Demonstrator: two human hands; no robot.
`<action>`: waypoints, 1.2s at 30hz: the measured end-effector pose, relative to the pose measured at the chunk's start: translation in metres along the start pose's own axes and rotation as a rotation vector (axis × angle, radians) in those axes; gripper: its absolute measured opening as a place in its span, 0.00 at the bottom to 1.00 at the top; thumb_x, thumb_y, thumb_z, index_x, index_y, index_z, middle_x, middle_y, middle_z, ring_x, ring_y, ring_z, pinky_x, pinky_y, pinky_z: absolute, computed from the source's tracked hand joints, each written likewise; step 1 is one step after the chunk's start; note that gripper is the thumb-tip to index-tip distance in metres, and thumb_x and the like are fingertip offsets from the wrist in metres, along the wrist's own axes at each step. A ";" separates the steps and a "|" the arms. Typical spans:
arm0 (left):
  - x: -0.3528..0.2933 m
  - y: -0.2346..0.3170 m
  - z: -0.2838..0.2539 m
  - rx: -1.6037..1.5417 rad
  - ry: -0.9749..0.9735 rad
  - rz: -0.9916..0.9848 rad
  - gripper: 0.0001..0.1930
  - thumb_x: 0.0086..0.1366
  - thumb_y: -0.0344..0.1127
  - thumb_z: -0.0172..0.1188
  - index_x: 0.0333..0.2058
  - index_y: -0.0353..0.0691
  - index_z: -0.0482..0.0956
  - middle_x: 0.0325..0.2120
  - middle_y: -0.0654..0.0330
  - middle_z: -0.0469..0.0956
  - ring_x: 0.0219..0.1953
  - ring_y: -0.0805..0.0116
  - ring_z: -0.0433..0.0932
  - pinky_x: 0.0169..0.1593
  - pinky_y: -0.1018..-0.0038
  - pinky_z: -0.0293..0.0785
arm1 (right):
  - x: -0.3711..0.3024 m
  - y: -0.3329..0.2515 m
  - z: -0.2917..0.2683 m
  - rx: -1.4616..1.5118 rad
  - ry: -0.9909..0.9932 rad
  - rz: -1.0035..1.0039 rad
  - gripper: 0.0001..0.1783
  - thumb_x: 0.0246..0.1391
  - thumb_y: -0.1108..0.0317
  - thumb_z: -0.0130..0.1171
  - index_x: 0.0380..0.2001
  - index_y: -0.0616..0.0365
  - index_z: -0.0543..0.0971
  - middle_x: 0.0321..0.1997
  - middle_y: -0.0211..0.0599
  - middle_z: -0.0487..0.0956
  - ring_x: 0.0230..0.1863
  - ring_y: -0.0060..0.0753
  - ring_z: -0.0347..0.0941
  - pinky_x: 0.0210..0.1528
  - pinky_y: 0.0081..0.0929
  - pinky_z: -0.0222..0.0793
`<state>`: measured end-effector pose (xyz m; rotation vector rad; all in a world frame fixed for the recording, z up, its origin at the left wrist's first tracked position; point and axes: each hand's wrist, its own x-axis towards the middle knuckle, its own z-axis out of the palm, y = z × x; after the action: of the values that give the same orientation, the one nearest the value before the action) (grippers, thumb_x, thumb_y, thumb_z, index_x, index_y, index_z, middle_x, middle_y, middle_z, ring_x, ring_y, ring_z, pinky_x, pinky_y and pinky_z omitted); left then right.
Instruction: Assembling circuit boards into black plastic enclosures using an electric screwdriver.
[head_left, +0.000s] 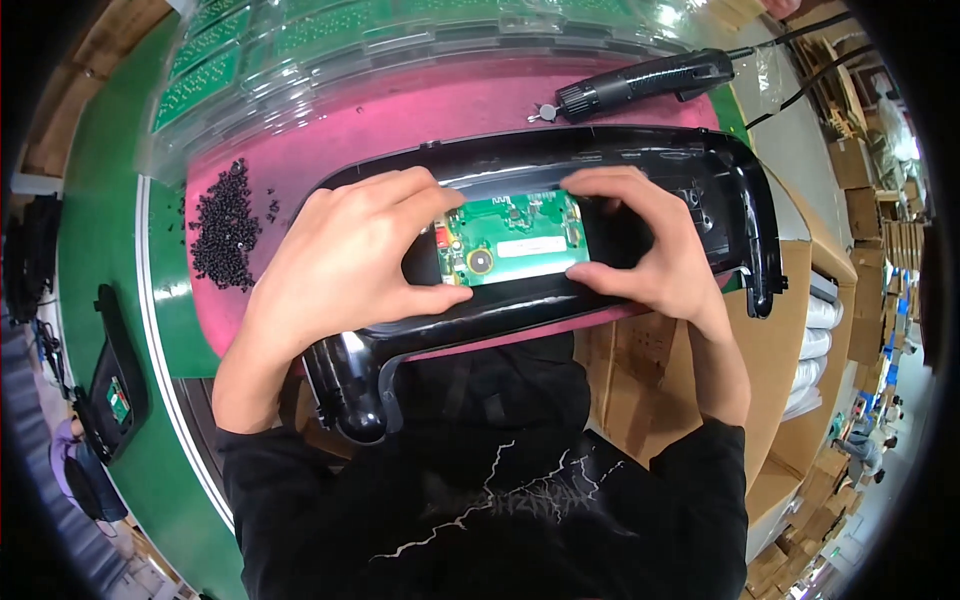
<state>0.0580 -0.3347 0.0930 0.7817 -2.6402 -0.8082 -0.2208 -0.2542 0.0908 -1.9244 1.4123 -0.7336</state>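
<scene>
A long glossy black plastic housing (720,180) lies across a pink mat (420,110). A green circuit board (520,240) sits in its middle recess. My left hand (350,260) grips the board's left end, thumb under it and fingers over its top edge. My right hand (650,240) grips the right end the same way. Both hands press the board against the housing.
A heap of small black screws (225,235) lies on the mat at the left. A black electric screwdriver (645,80) lies at the back. Clear trays of green boards (300,40) stand behind. Cardboard boxes (790,400) are at the right. Another black housing (115,385) rests on the green belt at the left.
</scene>
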 end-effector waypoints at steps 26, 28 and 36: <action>-0.001 -0.005 -0.002 0.077 -0.057 -0.100 0.31 0.41 0.40 0.76 0.46 0.37 0.78 0.43 0.61 0.74 0.43 0.59 0.78 0.39 0.66 0.78 | 0.009 -0.002 0.010 -0.096 0.003 0.058 0.32 0.34 0.72 0.73 0.49 0.61 0.77 0.54 0.41 0.74 0.55 0.45 0.71 0.57 0.35 0.68; 0.001 0.006 0.001 0.062 -0.097 -0.132 0.30 0.43 0.41 0.76 0.46 0.37 0.78 0.43 0.61 0.74 0.44 0.60 0.78 0.39 0.66 0.78 | 0.004 -0.005 0.006 -0.079 0.003 0.073 0.31 0.34 0.73 0.74 0.47 0.63 0.78 0.52 0.43 0.75 0.53 0.47 0.71 0.57 0.37 0.68; -0.002 0.004 0.002 0.062 -0.133 -0.093 0.32 0.47 0.43 0.74 0.50 0.33 0.75 0.47 0.59 0.71 0.50 0.60 0.74 0.40 0.67 0.79 | 0.004 -0.009 0.008 -0.123 0.001 0.089 0.33 0.32 0.75 0.74 0.48 0.62 0.78 0.54 0.42 0.75 0.55 0.47 0.71 0.58 0.37 0.67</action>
<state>0.0566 -0.3300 0.0934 0.9017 -2.7757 -0.8329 -0.2089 -0.2545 0.0927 -1.9392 1.5654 -0.6182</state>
